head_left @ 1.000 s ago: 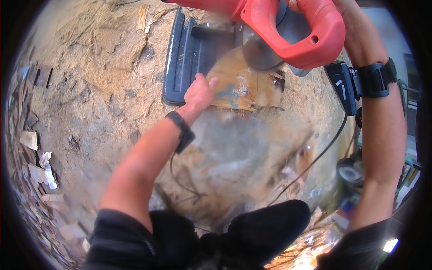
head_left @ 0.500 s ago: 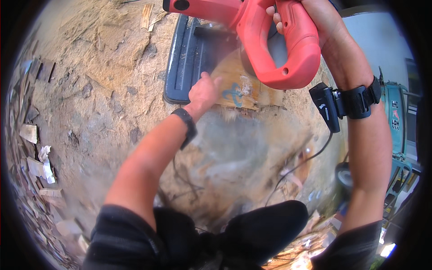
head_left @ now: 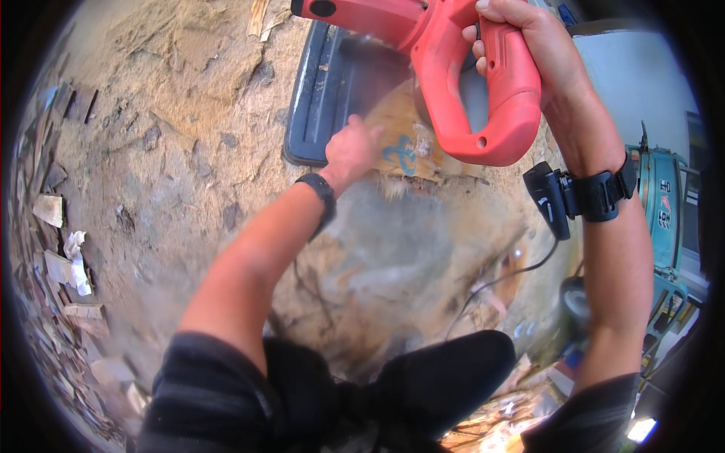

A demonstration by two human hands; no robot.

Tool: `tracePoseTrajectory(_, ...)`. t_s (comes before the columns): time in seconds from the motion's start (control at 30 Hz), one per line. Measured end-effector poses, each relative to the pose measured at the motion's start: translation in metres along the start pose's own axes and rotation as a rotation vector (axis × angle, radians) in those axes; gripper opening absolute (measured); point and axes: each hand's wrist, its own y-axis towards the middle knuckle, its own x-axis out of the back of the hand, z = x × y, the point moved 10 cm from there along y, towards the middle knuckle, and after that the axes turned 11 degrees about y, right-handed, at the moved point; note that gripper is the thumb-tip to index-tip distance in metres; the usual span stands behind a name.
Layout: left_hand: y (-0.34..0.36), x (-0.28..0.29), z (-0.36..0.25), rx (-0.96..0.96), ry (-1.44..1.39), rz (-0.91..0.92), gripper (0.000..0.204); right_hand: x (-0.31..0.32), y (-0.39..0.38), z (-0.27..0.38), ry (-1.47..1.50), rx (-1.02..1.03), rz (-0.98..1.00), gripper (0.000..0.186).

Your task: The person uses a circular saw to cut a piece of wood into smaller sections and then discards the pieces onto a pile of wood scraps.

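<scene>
My right hand point(head_left: 529, 53) grips the looped handle of a red power saw point(head_left: 445, 68) held at the top of the view. Below the saw lies a flat wooden board point(head_left: 400, 143) with a blue mark on it, resting over a dark plastic tray point(head_left: 325, 90). My left hand point(head_left: 351, 151) presses down on the board's near left part, right beside the saw body. A haze of dust hangs around the saw. The blade is mostly hidden behind the saw's body. Both wrists carry dark bands.
The ground is sandy, dusty earth with wood chips. Scraps of wood and paper point(head_left: 64, 257) lie along the left. A black cord point(head_left: 498, 279) runs across the ground at right. A teal machine point(head_left: 661, 219) stands at the far right. My dark-clothed knees point(head_left: 423, 385) fill the bottom.
The saw and my right hand have moved left and lower over the board. My left hand has stayed pressed on the board. Dust now blurs the area around the saw.
</scene>
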Motion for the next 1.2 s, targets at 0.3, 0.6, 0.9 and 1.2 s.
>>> tracePoseTrajectory(0.3, -0.056, 0.217, 0.072, -0.338, 0.251, -0.273, 0.046, 0.003, -0.008, -0.010, -0.064, 0.017, -0.058, 0.025)
tracePoseTrajectory(0.6, -0.234, 0.341, 0.289, 0.094, -0.234, -0.350, 0.044, -0.009, -0.021, 0.005, -0.153, 0.375, 0.033, 0.056)
tracePoseTrajectory(0.9, -0.119, 0.119, 0.102, -0.459, 0.315, -0.016, 0.052, -0.013, -0.011, -0.002, -0.102, 0.322, 0.069, 0.054)
tracePoseTrajectory(1.2, -0.014, 0.025, -0.020, -0.737, 0.493, -0.215, 0.035, -0.003, -0.001, -0.008, 0.015, 0.017, 0.016, 0.030)
